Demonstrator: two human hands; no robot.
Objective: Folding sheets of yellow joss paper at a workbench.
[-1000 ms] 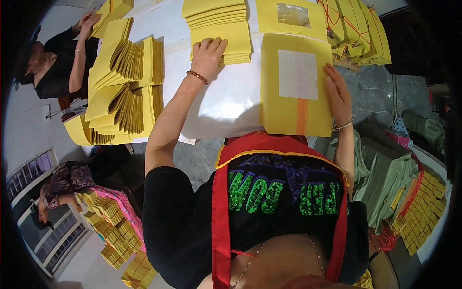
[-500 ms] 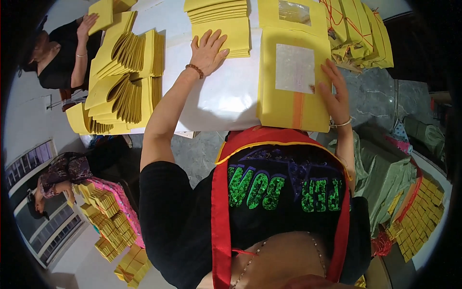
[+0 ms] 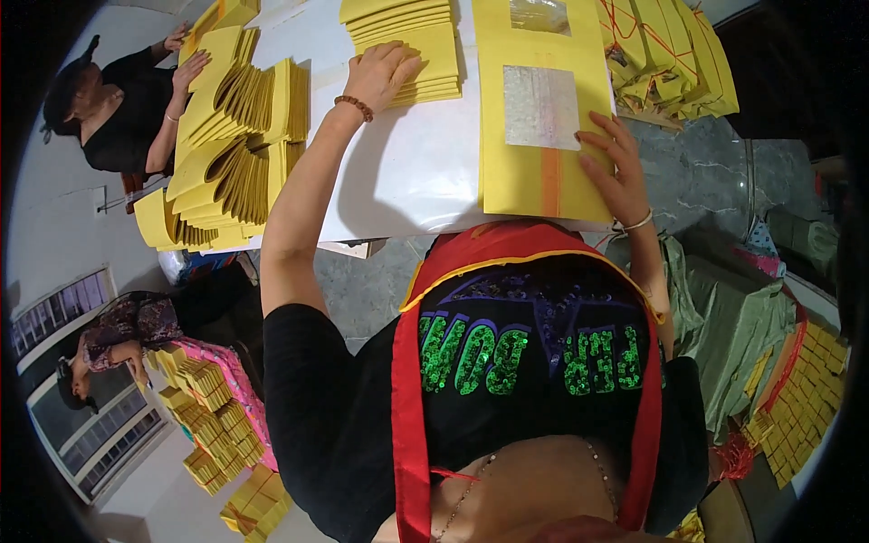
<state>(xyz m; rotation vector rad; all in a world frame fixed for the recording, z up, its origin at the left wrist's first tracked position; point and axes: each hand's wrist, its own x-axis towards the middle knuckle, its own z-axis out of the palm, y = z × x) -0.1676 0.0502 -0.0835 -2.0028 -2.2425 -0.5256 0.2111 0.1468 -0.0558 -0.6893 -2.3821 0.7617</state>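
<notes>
Head view, white table (image 3: 407, 195): left hand (image 3: 380, 77), half open, rests over the folded yellow stack (image 3: 434, 45), gripping nothing; right hand (image 3: 620, 172), loosely spread, lies along the right edge of the windowed yellow sheet (image 3: 513, 185). Uneven pressure could skew the stack. Shirt (image 3: 312, 389) bears green sequin lettering (image 3: 493, 364); sheet print, if any, appears illegible

yellow folded-paper stack (image 3: 438, 65), flat, upper ctr of frame, layered edges showing along btm, partly hidden, yellow sheet (image 3: 520, 172), flat, upper R of ctr, w/ silvery sq. patch (image 3: 540, 107), orange strip (image 3: 550, 176) below patch, near btm edge
</notes>
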